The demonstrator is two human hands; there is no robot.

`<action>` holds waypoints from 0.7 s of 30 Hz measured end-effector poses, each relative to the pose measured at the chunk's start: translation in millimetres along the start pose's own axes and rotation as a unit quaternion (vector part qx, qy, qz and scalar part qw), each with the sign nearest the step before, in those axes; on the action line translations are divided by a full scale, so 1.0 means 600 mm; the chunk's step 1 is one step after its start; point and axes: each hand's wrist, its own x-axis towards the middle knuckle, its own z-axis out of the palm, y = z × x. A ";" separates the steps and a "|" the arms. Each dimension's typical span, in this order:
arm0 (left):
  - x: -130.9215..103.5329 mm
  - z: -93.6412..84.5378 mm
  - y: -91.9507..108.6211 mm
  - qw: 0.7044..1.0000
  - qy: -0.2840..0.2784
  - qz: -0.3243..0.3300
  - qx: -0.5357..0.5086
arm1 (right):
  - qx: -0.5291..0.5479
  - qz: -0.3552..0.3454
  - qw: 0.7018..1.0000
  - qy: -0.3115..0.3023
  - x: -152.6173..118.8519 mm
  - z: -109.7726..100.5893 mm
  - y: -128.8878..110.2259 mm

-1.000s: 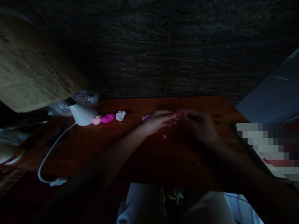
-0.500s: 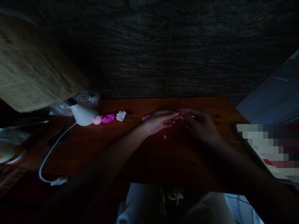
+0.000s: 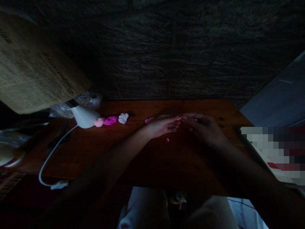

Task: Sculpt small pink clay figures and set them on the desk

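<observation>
My left hand [image 3: 163, 124] and my right hand [image 3: 202, 125] meet fingertip to fingertip over the wooden table [image 3: 152, 162]. Between them is a small piece of pink modelling clay [image 3: 180, 118], pinched by both hands and mostly covered by the fingers. Another pink clay lump [image 3: 149, 120] lies behind my left wrist, partly hidden. In front of my hands rests a tiny pink crumb [image 3: 167, 140]. To the left sit a white clay lump [image 3: 123, 118], a magenta lump [image 3: 111, 120] and a pale pink lump [image 3: 99, 122] in a row.
A white cone-shaped lamp base [image 3: 85, 116] with a white cable [image 3: 45, 163] stands at the left, beside a clear plastic bag [image 3: 89, 100]. A printed paper sheet [image 3: 35, 70] hangs upper left. The stone wall [image 3: 154, 54] closes off the back. A pixelated object [image 3: 278, 156] lies right.
My fingertips have drawn closer together around the pink clay, so less of it shows. My right hand has shifted slightly left. The lumps on the table stay put.
</observation>
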 end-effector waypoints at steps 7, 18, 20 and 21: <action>0.000 -0.003 0.000 1.000 -0.007 0.013 0.007 | -0.015 -0.003 1.000 0.003 -0.001 0.003 -0.006; 0.007 -0.009 -0.007 0.989 -0.021 0.098 0.110 | -0.028 -0.011 0.999 0.019 0.002 0.003 -0.003; 0.008 -0.009 -0.008 0.983 -0.012 0.116 0.139 | -0.025 -0.008 0.999 0.024 0.002 0.002 -0.003; 0.009 -0.009 -0.008 0.981 -0.007 0.125 0.147 | -0.022 -0.007 0.999 0.023 0.001 0.002 -0.003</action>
